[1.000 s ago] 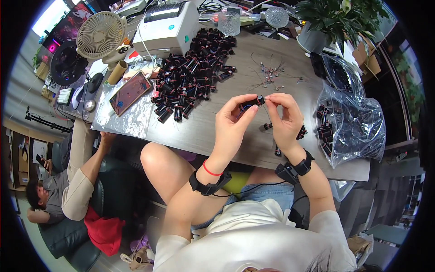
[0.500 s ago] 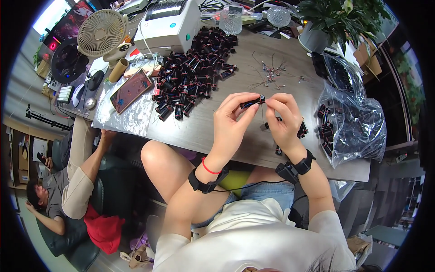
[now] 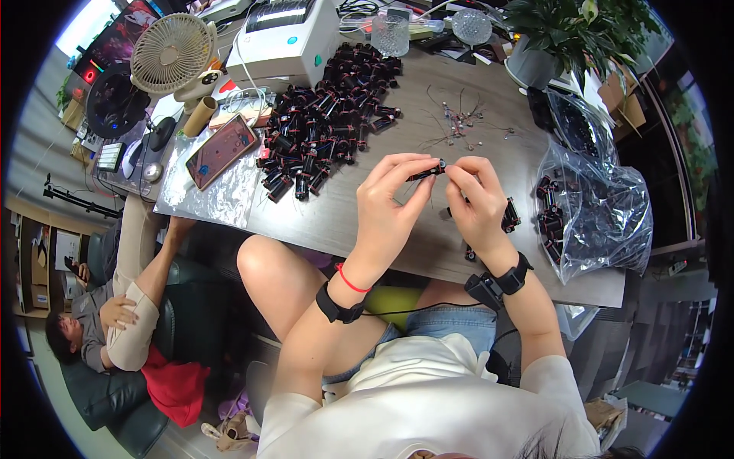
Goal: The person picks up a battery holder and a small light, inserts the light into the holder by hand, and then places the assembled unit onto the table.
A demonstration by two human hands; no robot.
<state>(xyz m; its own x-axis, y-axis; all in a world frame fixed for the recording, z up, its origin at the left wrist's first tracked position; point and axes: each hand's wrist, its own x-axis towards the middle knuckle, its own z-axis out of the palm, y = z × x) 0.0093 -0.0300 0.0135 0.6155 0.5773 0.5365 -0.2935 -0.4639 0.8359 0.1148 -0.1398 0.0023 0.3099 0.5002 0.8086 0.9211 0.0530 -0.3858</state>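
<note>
Above the table's front part, my left hand pinches a small black cylindrical part between thumb and fingers. My right hand is closed at the right end of that part, fingertips pressed together; whatever they pinch is too small to make out. Beyond my hands lies a loose cluster of tiny components with thin wire leads. A few similar black parts lie beside and under my right hand, partly hidden by it. To the left is a large heap of the black parts with reddish ends.
A clear plastic bag with black parts sits at the right edge. A phone rests on a plastic sheet at left. Behind are a white printer, a fan and a potted plant. Another person reclines at far left.
My left hand has shifted slightly left and the black part is turned a little; my right fingers have moved slightly. The other person's hand has gone from the head to the raised leg.
</note>
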